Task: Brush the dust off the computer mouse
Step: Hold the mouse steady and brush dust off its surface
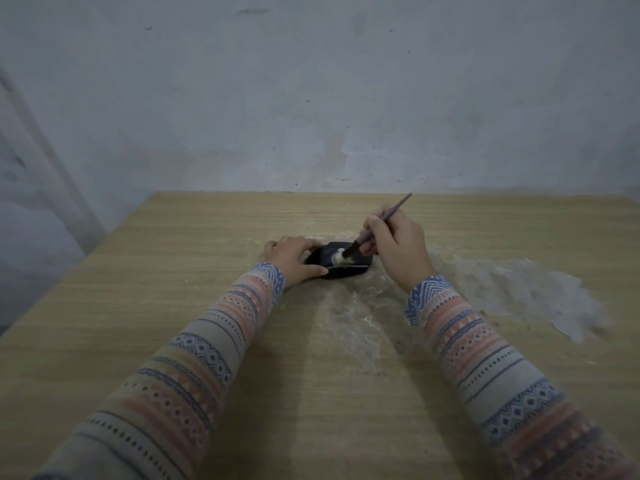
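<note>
**Kid:** Where is the mouse point(341, 261)?

**Helper:** It sits on the bench point(180, 271), out in the middle, between the two hands. It is black and low.

**Kid:** Why is the left hand point(294, 259) on it?

**Helper:** I think it keeps the mouse from sliding. The fingers wrap the left side and the thumb lies along the near edge, so that grip is closed on the mouse.

**Kid:** And the right hand point(398, 247)?

**Helper:** It holds the brush point(375, 225) like a pencil. The grip is tight on the thin purple handle. The handle tilts up and away, so the white hairs point down and touch the top of the mouse.

**Kid:** Why is it held so slanted?

**Helper:** Probably so the soft tip can sweep across the top.

**Kid:** What is that pale mess on the right?

**Helper:** White powder point(526, 296), spread on the bench beside and in front of the mouse. It looks like dust that got pushed off.

**Kid:** Any words on the mouse or brush?

**Helper:** None that I can read. They are too small and blurry.
</note>
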Available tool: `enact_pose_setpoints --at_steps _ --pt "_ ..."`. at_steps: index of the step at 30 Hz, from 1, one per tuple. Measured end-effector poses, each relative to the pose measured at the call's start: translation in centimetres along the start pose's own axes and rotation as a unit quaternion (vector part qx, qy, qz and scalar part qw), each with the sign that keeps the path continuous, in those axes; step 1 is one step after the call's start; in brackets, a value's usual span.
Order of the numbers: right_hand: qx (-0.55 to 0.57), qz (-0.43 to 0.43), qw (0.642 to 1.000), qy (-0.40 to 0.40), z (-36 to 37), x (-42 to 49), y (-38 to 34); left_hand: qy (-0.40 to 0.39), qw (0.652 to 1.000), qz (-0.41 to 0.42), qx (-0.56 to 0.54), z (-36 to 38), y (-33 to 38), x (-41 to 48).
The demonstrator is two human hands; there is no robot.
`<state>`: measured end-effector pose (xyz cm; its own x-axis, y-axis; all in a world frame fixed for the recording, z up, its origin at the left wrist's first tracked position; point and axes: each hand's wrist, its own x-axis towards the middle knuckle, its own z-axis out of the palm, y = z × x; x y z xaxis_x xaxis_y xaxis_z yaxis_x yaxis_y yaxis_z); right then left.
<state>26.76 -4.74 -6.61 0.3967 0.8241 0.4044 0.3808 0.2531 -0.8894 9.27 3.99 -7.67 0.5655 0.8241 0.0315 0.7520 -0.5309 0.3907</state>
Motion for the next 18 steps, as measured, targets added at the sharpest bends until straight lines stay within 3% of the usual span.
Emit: enact_pose_setpoints --at_steps 6,12,18 --pt "0.031 -0.033 0.996 0.073 -0.7 0.9 -0.4 -0.016 1.0 0.002 -0.002 -0.1 -0.2 0.2" --pt "-0.024 0.035 0.999 -0.009 0.8 2.1 0.4 -0.015 1.0 -0.004 0.005 0.0 -0.1 0.3" --pt "-0.007 -0.007 0.998 0.067 1.4 2.2 0.4 -0.011 1.0 -0.01 -0.009 0.2 -0.1 0.2"
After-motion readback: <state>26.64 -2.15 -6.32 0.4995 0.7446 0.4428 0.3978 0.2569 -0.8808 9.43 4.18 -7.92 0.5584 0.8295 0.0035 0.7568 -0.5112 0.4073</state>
